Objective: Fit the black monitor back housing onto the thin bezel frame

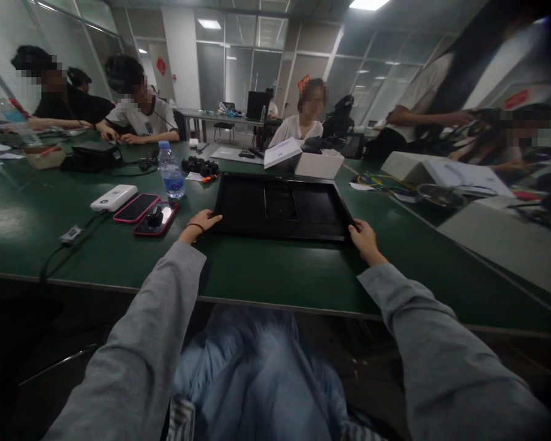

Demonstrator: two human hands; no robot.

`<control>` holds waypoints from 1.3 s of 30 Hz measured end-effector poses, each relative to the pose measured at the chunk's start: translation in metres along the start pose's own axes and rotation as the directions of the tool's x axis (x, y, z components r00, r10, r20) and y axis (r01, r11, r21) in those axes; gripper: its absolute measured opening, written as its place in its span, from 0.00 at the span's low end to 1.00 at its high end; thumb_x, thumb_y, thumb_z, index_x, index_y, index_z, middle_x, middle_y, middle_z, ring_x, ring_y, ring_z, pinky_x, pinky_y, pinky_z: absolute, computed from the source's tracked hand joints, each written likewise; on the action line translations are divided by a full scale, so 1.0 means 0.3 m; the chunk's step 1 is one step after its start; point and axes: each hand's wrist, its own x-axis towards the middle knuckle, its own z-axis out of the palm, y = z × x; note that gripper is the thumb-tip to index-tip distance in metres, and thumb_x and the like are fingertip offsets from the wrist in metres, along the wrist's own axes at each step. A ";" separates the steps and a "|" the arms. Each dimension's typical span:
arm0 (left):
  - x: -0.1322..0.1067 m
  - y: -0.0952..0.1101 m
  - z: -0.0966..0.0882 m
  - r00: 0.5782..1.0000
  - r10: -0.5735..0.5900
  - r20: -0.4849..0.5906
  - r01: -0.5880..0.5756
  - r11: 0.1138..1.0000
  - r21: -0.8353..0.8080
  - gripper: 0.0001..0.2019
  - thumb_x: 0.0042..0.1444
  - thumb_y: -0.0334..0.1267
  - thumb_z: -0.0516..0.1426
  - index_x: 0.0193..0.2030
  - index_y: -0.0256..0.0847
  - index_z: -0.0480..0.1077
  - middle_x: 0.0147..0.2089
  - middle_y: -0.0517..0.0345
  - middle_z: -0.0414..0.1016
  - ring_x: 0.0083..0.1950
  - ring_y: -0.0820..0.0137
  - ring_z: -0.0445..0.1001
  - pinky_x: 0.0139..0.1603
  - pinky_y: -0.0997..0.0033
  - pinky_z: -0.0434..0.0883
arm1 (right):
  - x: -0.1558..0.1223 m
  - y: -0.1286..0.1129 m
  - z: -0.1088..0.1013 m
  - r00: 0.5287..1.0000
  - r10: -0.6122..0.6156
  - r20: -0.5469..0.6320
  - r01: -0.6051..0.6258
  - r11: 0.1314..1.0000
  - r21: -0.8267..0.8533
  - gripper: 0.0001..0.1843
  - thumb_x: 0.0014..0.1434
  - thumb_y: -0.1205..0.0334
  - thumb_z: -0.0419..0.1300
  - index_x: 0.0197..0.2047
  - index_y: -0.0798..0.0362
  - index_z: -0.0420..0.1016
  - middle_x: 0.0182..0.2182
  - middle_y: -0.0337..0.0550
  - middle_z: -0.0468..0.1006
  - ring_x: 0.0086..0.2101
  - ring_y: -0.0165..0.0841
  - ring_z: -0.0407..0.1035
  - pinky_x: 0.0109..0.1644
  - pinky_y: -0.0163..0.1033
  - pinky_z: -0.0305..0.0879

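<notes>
Head view shows left hand (201,222) and right hand (365,240), fingers apparently gripping near corners of the black panel (280,205).

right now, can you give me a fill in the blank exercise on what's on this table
1. The left hand and the right hand hold the near corners of a flat ____ panel.
2. The panel lies on a ____ table.
3. Left of it, by the water bottle, lie ____ phones in red cases.
4. The power bank beside them is ____.
Missing words: black, green, two, white.
</notes>
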 end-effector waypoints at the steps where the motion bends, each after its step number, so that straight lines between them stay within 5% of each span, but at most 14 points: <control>1: 0.002 0.002 0.000 1.000 -0.013 0.007 0.013 1.000 0.013 0.28 0.53 0.57 0.63 0.55 0.38 0.75 0.55 0.42 0.80 0.58 0.52 0.77 0.55 0.61 0.71 | 0.008 -0.001 0.005 1.000 0.000 0.002 0.000 1.000 -0.012 0.21 0.54 0.57 0.60 0.51 0.55 0.75 0.50 0.57 0.81 0.52 0.47 0.75 0.61 0.59 0.68; 19: 0.126 0.082 0.056 0.996 -0.032 -0.081 0.036 0.998 0.055 0.24 0.62 0.53 0.55 0.58 0.40 0.72 0.57 0.46 0.78 0.59 0.54 0.75 0.57 0.60 0.70 | 0.043 -0.011 0.018 0.996 -0.019 0.085 0.006 0.988 0.153 0.30 0.55 0.47 0.62 0.58 0.52 0.73 0.54 0.55 0.79 0.56 0.48 0.73 0.62 0.58 0.69; 28: 0.083 0.126 0.046 0.985 -0.022 -0.171 0.037 0.996 0.084 0.28 0.61 0.53 0.57 0.63 0.40 0.71 0.58 0.46 0.78 0.59 0.54 0.75 0.58 0.60 0.69 | 0.076 -0.013 0.032 0.998 0.011 0.070 -0.021 0.990 0.136 0.32 0.53 0.40 0.63 0.54 0.51 0.76 0.50 0.56 0.80 0.54 0.51 0.74 0.61 0.61 0.69; 33: 0.057 0.142 0.036 0.988 -0.007 -0.154 0.044 0.970 0.239 0.28 0.61 0.55 0.54 0.60 0.38 0.74 0.57 0.43 0.79 0.58 0.49 0.75 0.56 0.55 0.70 | 0.094 -0.002 0.034 0.994 0.038 0.099 -0.055 0.983 0.175 0.33 0.51 0.39 0.64 0.54 0.52 0.75 0.46 0.55 0.82 0.49 0.49 0.77 0.55 0.59 0.74; 39: 0.053 0.129 0.043 0.991 0.082 -0.109 -0.051 0.964 0.260 0.25 0.62 0.51 0.52 0.57 0.39 0.76 0.53 0.45 0.81 0.54 0.55 0.78 0.53 0.62 0.72 | 0.106 0.010 0.026 0.994 -0.019 0.105 0.013 0.998 0.056 0.28 0.55 0.45 0.61 0.54 0.51 0.74 0.41 0.51 0.82 0.43 0.47 0.77 0.53 0.59 0.73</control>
